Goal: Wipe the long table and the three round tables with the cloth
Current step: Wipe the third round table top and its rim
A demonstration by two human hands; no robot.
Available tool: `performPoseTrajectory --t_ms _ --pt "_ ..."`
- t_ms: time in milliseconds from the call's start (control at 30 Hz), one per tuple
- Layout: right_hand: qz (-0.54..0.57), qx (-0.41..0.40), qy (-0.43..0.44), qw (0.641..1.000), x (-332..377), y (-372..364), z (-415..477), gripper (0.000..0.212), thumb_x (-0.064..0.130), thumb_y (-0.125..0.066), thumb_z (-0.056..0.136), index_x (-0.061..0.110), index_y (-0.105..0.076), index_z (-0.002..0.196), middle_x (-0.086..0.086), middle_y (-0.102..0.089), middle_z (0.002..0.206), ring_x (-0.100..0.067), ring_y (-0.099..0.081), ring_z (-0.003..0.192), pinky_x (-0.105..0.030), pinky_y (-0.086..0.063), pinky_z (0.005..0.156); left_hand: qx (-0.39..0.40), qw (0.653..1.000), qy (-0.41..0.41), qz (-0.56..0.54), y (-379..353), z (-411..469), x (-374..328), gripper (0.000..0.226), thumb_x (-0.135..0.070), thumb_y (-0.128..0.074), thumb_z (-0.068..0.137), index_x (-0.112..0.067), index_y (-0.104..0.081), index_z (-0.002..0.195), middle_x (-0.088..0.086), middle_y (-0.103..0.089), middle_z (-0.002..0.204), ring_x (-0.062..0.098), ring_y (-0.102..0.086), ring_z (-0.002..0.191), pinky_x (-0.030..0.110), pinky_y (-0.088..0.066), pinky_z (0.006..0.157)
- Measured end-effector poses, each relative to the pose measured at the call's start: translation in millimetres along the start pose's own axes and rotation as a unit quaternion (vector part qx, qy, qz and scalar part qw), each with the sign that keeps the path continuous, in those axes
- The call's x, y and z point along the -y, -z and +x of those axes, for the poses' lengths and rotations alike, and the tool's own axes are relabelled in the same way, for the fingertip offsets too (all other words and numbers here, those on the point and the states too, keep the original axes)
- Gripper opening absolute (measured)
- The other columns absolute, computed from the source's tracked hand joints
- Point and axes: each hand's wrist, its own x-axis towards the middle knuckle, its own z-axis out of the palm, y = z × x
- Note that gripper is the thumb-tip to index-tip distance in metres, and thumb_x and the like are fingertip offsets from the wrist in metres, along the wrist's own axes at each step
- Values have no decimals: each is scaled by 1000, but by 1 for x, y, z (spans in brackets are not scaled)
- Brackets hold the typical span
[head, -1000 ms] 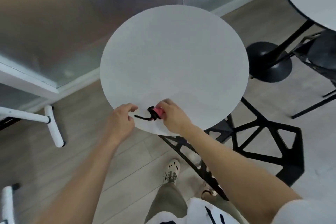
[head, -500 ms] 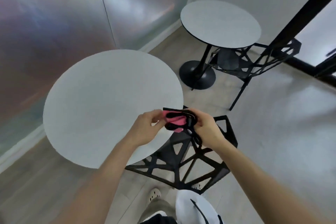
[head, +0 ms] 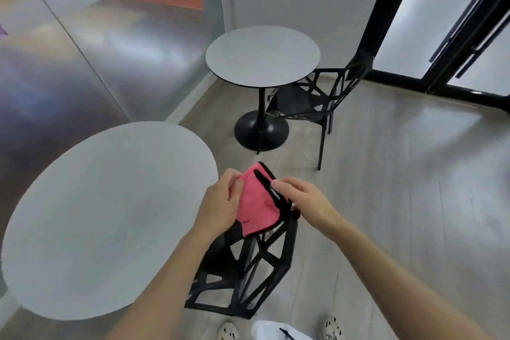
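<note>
A pink cloth with a black edge (head: 255,203) hangs in the air between my two hands, just right of the near round table (head: 105,218). My left hand (head: 220,203) grips its left side. My right hand (head: 302,200) pinches the black hem on its right. A second round table (head: 262,56) with a black pedestal stands farther off near the corner. The long table is out of view.
A black lattice chair (head: 248,270) stands right under my hands, beside the near table. Another black chair (head: 311,102) is tucked against the far table. A frosted glass wall (head: 96,50) runs along the left. Black door frames (head: 383,8) stand at the right.
My view has swung to the right, off the near table toward the far one. The cloth has left the tabletop and now hangs unfolded between both hands.
</note>
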Motion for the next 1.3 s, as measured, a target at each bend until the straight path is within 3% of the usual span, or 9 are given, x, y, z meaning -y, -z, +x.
performPoseTrajectory --t_ms 100,233,333,400,500,667,800,1033,1300 --pt "-79 2 14 997 -17 47 -1 49 55 -88 85 36 -67 125 13 -77 113 -6 -76 99 -34 -66 89 30 999 -24 20 -41 10 -36 15 -41 -51 113 -36 -64 107 -8 -74 92 14 -71 85 49 -60 79" --pt "-58 -20 25 998 -44 117 0 57 47 -96 78 37 -62 122 9 -77 109 -7 -76 96 -38 -67 86 50 995 -69 53 -94 32 -92 14 -35 -58 111 -39 -71 108 -17 -76 95 7 -72 91 40 -59 82" --pt "-33 3 49 998 -59 169 -1 79 40 -95 80 48 -52 146 10 -76 114 -8 -76 102 -36 -66 91 67 990 -93 78 -129 47 -127 12 -36 -62 109 -40 -73 109 -22 -76 94 3 -72 90 31 -56 80" --pt "-73 14 83 994 -64 198 0 65 35 -92 86 53 -61 139 14 -75 114 -7 -74 102 -34 -63 94 80 988 -100 86 -147 52 -144 10 -37 -65 107 -40 -75 108 -22 -76 92 5 -71 88 32 -56 78" --pt "-185 -3 123 975 -62 237 13 15 37 -87 88 40 -77 98 12 -67 99 -10 -68 90 -40 -60 88 99 987 -96 84 -163 62 -160 9 -35 -76 101 -39 -78 108 -19 -77 90 7 -72 87 30 -56 78" --pt "-274 -44 178 944 -58 283 46 12 28 -80 92 30 -70 87 15 -64 83 -3 -59 80 -24 -44 71 49 995 -46 80 -168 93 -168 44 -23 -91 86 -45 -65 114 -17 -72 95 8 -69 89 20 -51 80" --pt "-265 -87 157 947 -54 307 85 5 26 -80 88 28 -77 85 14 -70 78 -4 -64 77 -25 -51 68 -92 992 -24 79 -191 130 -169 27 -27 -90 87 -32 -64 94 -13 -70 87 9 -68 85 19 -50 71" --pt "-142 -36 107 983 -33 350 188 6 31 -86 93 34 -83 96 22 -71 71 0 -60 61 -16 -47 59 73 994 32 -74 -253 246 -179 30 -30 -95 84 -23 -76 106 -5 -80 97 7 -76 93 24 -60 82" --pt "-158 45 66 984 2 397 317 25 29 -72 105 42 -79 124 -1 -82 91 -38 -76 94 -57 -61 93 47 993 45 -98 -232 382 -179 15 -38 -81 97 -26 -75 103 -13 -82 94 2 -76 85 14 -50 71"
